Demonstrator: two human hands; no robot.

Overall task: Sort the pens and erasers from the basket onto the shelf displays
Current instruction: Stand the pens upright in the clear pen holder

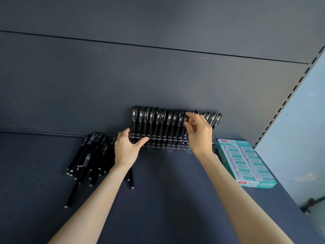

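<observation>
**Rack mostly filled, a pile left to sort**

My left hand [125, 148] grips the left end of the clear rack [168, 147] on the shelf [175, 199]. My right hand [198, 132] pinches one pen [184, 119] in the crowded upright row; whether it's seated, I can't quite tell. Loose pens [88, 159] lie heaped to the left. The eraser box [246, 162] sits to the right, looking full.

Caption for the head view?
Left hand grips the clear pen rack while right hand pinches a racked pen.
</observation>
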